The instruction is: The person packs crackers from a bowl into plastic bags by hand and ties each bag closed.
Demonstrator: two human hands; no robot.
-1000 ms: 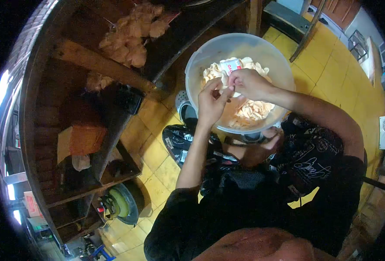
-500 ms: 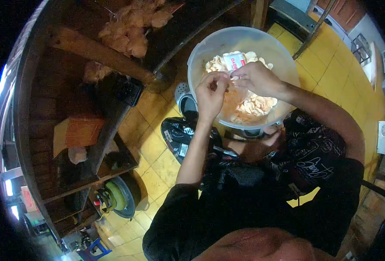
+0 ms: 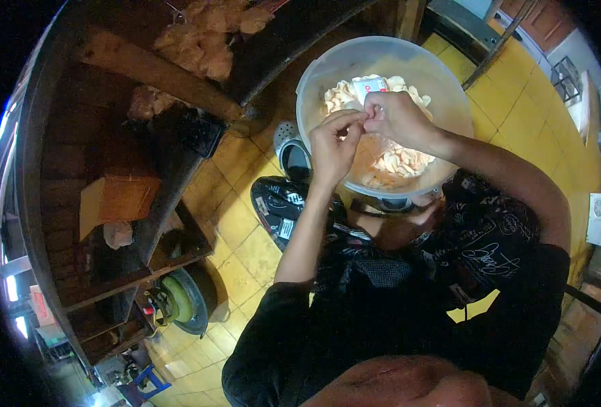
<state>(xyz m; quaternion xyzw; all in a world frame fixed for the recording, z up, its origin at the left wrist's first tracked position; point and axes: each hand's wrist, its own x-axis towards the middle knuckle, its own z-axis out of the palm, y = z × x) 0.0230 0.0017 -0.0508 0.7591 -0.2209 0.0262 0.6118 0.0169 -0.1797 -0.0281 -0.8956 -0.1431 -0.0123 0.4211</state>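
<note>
My left hand (image 3: pixel 335 146) and my right hand (image 3: pixel 400 123) meet fingertip to fingertip over a large translucent plastic tub (image 3: pixel 312 68). Both are closed in a pinch. Whatever lies between the fingertips is too small and too covered to name. Inside the tub are many pale, thin chips (image 3: pixel 403 161), heaped at the far side and near the right wall. A white packet with red print (image 3: pixel 368 87) lies on the far heap, its lower part hidden behind my right hand.
Left of the tub, a grey clog (image 3: pixel 288 144) rests on the yellow tiled floor (image 3: pixel 239 227). A dark wooden shelf unit runs along the left, holding a cardboard box (image 3: pixel 120 198). Beneath it is a green gas cylinder (image 3: pixel 181 303). My legs are close to the tub's near side.
The fingertips of both hands have come closer together, and my right hand now covers more of the white packet. The whole view has shifted slightly.
</note>
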